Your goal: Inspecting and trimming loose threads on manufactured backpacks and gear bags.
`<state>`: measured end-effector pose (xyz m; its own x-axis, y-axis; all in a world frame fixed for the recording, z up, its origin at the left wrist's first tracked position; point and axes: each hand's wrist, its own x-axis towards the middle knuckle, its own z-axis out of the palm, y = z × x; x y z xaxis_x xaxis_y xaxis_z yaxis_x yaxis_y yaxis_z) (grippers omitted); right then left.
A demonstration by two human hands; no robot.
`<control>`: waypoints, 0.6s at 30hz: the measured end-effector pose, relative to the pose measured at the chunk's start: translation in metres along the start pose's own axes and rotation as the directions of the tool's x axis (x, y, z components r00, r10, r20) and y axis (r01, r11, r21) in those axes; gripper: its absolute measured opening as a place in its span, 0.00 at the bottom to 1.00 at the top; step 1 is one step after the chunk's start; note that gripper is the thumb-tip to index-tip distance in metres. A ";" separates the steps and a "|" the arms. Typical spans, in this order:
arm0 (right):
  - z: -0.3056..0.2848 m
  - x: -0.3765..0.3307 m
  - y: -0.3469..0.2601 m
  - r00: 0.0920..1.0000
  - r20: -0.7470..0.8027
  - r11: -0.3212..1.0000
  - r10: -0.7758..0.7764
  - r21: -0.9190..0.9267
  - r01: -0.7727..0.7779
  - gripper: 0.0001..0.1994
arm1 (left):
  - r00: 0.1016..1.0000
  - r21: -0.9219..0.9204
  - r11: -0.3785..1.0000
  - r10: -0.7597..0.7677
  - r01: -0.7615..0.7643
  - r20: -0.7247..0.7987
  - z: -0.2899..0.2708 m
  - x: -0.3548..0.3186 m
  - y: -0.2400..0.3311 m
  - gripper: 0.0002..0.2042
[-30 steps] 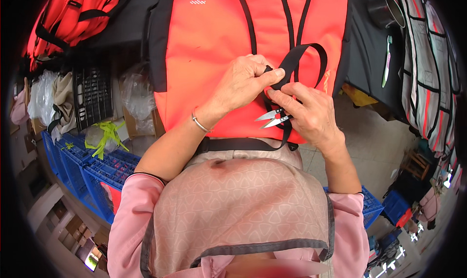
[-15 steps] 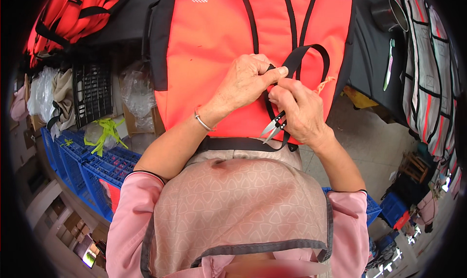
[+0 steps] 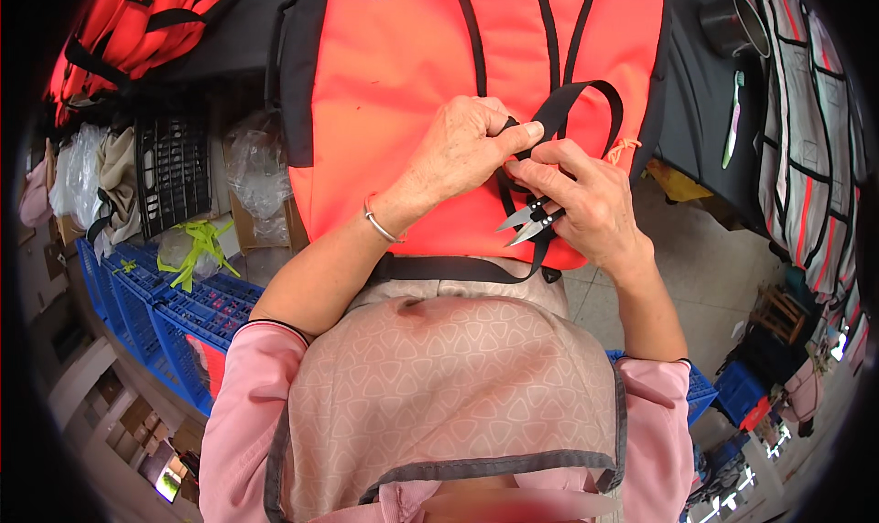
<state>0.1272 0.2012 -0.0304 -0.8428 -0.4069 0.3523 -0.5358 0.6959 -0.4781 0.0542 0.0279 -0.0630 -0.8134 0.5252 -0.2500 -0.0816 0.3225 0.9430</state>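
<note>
A large orange-red backpack with black trim lies before me on the dark table. My left hand pinches a black webbing strap between thumb and fingers; the strap loops up and over to the right. Close beside it, my right hand holds a pair of thread snips in its palm, blades pointing left and toward me. The right thumb and forefinger are near the strap at the left fingertips; whether they grip it is hidden. An orange cord sticks out right of the strap loop.
Another red bag lies at the far left. Blue crates stand low on the left. On the right of the dark table are a toothbrush, a dark metal cup and grey-and-red striped bag pieces.
My right hand has shifted slightly right and up with the thread snips, its fingers spreading a little from the left hand. The left hand keeps its pinch on the strap.
</note>
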 end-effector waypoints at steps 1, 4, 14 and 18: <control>-0.002 0.002 0.000 1.000 0.001 1.000 -0.003 0.004 0.003 0.14 | 1.000 0.018 1.000 0.003 -0.003 0.001 0.000 0.000 0.000 0.14; -0.003 0.005 0.004 0.995 0.093 0.999 -0.033 -0.019 0.035 0.11 | 0.999 0.023 0.999 0.025 -0.024 -0.028 0.004 0.001 -0.004 0.15; 0.018 -0.001 0.004 1.000 -0.002 0.998 0.022 -0.052 -0.022 0.08 | 0.991 -0.060 0.995 0.072 -0.079 -0.113 0.009 0.006 -0.016 0.21; 0.027 -0.008 0.004 0.992 -0.125 0.996 0.015 -0.080 -0.026 0.08 | 0.987 -0.083 0.990 0.099 -0.110 -0.123 0.009 0.006 -0.015 0.20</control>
<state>0.1300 0.1913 -0.0570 -0.8381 -0.3190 0.4426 -0.5082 0.7514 -0.4209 0.0562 0.0335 -0.0805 -0.8823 0.4533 -0.1264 -0.0396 0.1962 0.9798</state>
